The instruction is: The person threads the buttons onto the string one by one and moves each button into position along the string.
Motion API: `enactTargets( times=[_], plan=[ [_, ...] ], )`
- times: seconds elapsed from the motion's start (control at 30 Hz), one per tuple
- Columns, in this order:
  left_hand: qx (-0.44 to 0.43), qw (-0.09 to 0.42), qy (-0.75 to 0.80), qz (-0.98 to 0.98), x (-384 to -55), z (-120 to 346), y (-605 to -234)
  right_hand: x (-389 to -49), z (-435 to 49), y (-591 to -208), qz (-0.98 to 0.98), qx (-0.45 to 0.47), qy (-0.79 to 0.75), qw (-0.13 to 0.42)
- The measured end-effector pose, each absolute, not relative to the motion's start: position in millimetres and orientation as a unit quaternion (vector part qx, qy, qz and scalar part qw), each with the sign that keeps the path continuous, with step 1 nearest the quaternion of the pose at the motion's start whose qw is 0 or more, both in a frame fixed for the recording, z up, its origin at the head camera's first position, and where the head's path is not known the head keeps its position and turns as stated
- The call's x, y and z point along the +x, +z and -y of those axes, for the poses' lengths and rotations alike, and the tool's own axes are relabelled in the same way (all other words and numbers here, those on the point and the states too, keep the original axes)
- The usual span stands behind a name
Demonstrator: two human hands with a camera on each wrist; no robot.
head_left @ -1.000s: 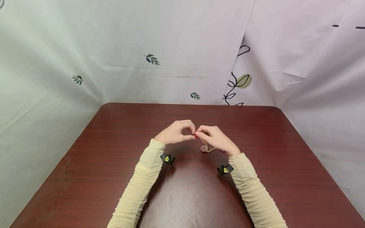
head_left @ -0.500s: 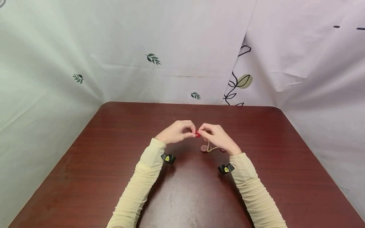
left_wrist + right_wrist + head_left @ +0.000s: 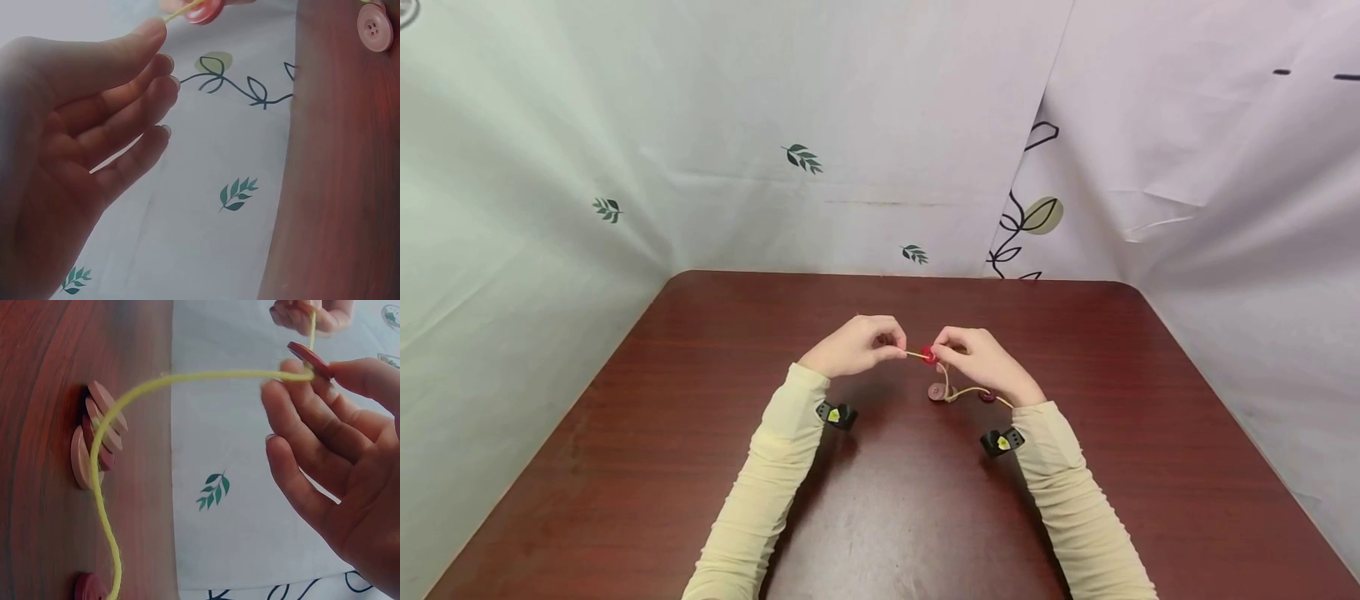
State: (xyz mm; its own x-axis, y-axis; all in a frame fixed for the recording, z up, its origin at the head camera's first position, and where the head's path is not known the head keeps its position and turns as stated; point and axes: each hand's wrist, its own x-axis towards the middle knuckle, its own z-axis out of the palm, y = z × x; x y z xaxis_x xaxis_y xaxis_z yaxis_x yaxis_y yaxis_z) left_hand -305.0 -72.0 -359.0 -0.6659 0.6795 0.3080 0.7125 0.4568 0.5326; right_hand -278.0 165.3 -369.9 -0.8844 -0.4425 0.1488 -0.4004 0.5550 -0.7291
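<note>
In the head view my left hand pinches the end of a yellow cord between thumb and forefinger. My right hand pinches a red button by its edge. The cord runs through this button, as the right wrist view shows, where the red button stands tilted between thumb and fingers. From there the yellow cord droops in a curve to the table. Both hands are raised over the tabletop, a short stretch of cord between them.
On the brown table lie several pink and dark red buttons, bunched together beside the cord. A separate dark red button lies near the right wrist, by the cord. A pale patterned cloth hangs behind the table.
My left hand has drawn left, pulling a length of yellow cord out of the red button. The right hand has shifted slightly right with the button, which now shows more.
</note>
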Motion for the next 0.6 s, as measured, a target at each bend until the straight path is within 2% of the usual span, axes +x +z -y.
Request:
enactTargets(
  times=[0.6],
  plan=[
    [-0.404, 0.021, -0.323, 0.855, -304, 81, -350, -285, -189, -371, -0.892, -0.243, -0.380, 0.043]
  ],
)
